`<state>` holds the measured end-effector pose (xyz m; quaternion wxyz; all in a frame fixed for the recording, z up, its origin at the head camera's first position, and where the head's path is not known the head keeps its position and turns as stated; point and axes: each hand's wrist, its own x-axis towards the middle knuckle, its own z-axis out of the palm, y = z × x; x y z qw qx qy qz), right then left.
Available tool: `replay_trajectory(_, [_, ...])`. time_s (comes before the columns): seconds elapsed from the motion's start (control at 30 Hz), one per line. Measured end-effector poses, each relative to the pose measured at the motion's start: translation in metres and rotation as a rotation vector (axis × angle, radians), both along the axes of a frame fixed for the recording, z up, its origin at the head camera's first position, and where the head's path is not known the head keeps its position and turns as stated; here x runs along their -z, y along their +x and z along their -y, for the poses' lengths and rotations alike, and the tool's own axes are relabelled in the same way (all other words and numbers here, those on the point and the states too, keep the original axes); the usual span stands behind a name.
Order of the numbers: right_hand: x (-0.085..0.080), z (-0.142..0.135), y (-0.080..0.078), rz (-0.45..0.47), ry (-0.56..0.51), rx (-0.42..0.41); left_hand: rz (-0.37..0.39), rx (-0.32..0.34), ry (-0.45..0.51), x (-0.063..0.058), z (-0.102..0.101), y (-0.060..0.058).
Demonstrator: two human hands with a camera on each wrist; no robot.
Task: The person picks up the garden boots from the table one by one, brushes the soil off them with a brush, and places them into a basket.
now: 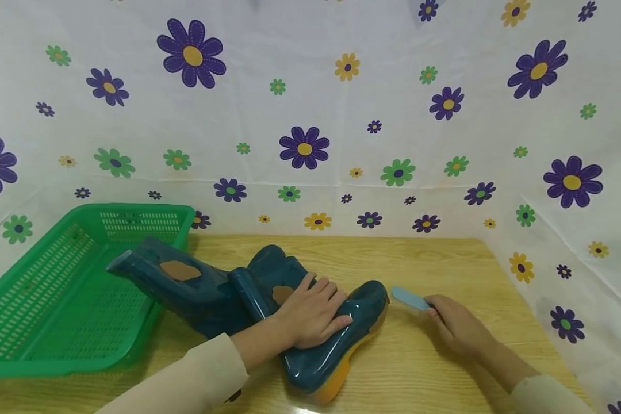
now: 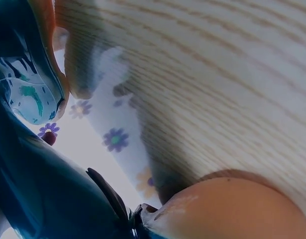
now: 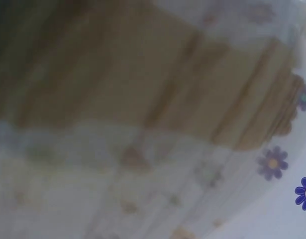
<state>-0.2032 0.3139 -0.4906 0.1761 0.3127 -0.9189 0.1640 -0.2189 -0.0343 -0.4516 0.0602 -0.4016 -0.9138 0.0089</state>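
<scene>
Two glossy dark-teal rubber boots overlap on the table. The front rubber boot (image 1: 315,362) lies on its side, its yellow-orange sole (image 1: 336,382) turned toward the lower right. My left hand (image 1: 310,313) grips it across the instep, fingers bent over the far side and thumb along the top. Behind it, the other boot (image 1: 196,296) stretches left and overlaps the basket's rim in the head view. My right hand (image 1: 457,325) holds a flat, light-blue strip-like tool (image 1: 410,298), its tip just right of the front boot's toe. In the left wrist view, teal boot surface (image 2: 48,184) fills the lower left.
A green slatted plastic basket (image 1: 134,345) stands at the left. The wood-grain table (image 1: 434,259) meets a white flowered cloth (image 1: 269,115) at the back and right. The right wrist view is mostly blurred.
</scene>
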Motion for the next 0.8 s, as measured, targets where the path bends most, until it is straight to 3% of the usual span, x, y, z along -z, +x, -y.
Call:
replay_trajectory(0.1, [-0.0009, 0.0021, 0.0004, 0.053, -0.013, 0.045, 0.000, -0.002, 0.002, 0.0007, 0.0006, 0.0005])
replay_trajectory(0.2, [-0.0008, 0.0041, 0.0010, 0.075, 0.008, 0.037, -0.004, -0.003, 0.001, 0.0007, 0.0009, 0.0011])
replay_trajectory(0.37, [0.0019, 0.0025, 0.0024, -0.019, 0.051, -0.076, 0.000, -0.001, 0.003, 0.0002, 0.0005, 0.0011])
replay_trajectory(0.47, [0.0024, 0.0004, 0.0038, -0.055, 0.019, -0.077, 0.003, 0.003, 0.006, 0.0007, 0.0004, 0.0000])
replay_trajectory(0.67, [0.0001, 0.0032, 0.0063, 0.068, -0.027, 0.041, 0.001, 0.006, 0.015, 0.0027, 0.0007, -0.0008])
replay_trajectory(0.8, [0.0011, 0.0058, 0.0068, 0.083, 0.004, 0.008, 0.011, 0.000, 0.007, 0.0020, 0.0002, -0.0011])
